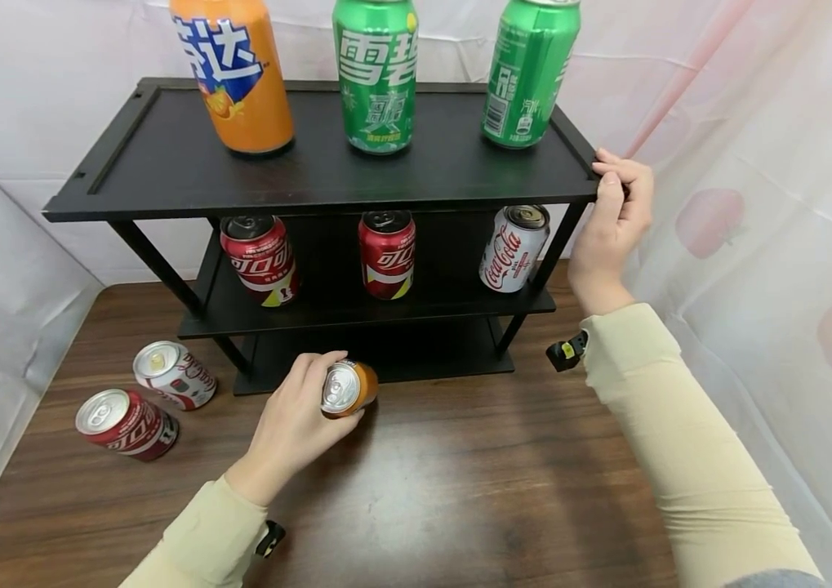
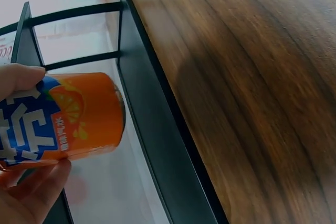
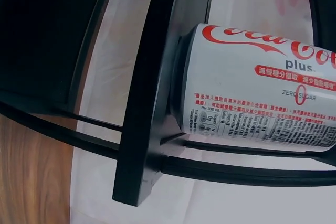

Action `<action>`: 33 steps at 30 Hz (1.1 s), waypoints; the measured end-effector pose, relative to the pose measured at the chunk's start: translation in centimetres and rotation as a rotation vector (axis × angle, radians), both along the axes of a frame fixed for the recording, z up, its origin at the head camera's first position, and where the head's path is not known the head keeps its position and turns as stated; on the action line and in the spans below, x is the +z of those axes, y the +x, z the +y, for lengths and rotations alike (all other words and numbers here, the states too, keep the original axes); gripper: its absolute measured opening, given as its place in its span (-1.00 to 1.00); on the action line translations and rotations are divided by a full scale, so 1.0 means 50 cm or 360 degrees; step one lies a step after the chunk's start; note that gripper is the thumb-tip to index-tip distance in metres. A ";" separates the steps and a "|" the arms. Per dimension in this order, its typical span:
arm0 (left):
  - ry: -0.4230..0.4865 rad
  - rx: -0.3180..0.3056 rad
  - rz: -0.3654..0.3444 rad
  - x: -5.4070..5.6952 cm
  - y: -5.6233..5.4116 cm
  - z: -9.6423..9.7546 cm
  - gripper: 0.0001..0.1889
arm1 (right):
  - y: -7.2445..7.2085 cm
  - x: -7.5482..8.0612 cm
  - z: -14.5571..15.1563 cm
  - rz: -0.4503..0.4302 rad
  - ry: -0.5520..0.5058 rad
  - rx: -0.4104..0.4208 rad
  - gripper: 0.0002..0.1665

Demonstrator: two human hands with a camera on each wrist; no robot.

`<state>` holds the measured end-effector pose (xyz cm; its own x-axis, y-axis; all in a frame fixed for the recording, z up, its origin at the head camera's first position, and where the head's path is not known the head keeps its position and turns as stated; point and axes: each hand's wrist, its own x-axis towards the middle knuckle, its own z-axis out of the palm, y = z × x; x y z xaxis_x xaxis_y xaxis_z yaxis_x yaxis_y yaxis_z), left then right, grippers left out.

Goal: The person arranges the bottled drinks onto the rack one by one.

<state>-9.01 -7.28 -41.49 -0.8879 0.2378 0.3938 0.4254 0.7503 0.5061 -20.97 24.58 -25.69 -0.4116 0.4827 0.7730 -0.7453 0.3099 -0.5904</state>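
Observation:
An orange soda can (image 1: 361, 387) is gripped in my left hand (image 1: 296, 416), thumb on one side and fingers on the other, in front of the bottom shelf. In the left wrist view the can (image 2: 89, 116) shows its blue label, its base pointing toward the shelf board (image 2: 152, 108). My right hand (image 1: 616, 220) holds the right edge of the black rack's top shelf (image 1: 445, 175), fingers over the corner. Below that hand, a white Coca-Cola can (image 1: 513, 249) stands at the right end of the middle shelf; the right wrist view shows this can (image 3: 262, 90) close up.
On the top shelf stand an orange can (image 1: 254, 82) and two green cans (image 1: 377, 90). Two red cans (image 1: 388, 257) share the middle shelf. A white-and-red can (image 1: 179, 377) and a red can (image 1: 132, 426) stand on the wooden table (image 1: 460, 490) at left. White curtains hang around.

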 end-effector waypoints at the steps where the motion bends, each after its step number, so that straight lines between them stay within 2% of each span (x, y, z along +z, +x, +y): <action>1: 0.0001 -0.0010 0.0017 0.000 -0.003 0.004 -0.15 | -0.001 -0.001 -0.001 0.0015 -0.0004 -0.0005 -0.67; 8: -0.0060 -0.0104 0.0042 -0.005 -0.024 0.036 -0.15 | 0.005 -0.005 0.001 0.0070 -0.0077 -0.0052 -0.66; 13: -0.0085 -0.0134 0.0047 -0.009 -0.035 0.052 -0.16 | 0.005 -0.006 -0.005 0.0096 -0.0096 -0.0060 -0.67; 20: -0.0106 -0.0149 0.0058 -0.015 -0.050 0.073 -0.19 | -0.001 -0.001 -0.013 0.0108 -0.0068 -0.0044 -0.67; 33: -0.0143 -0.0267 0.0134 -0.027 -0.093 0.111 -0.18 | -0.012 -0.003 0.004 0.0122 -0.0014 -0.0068 -0.67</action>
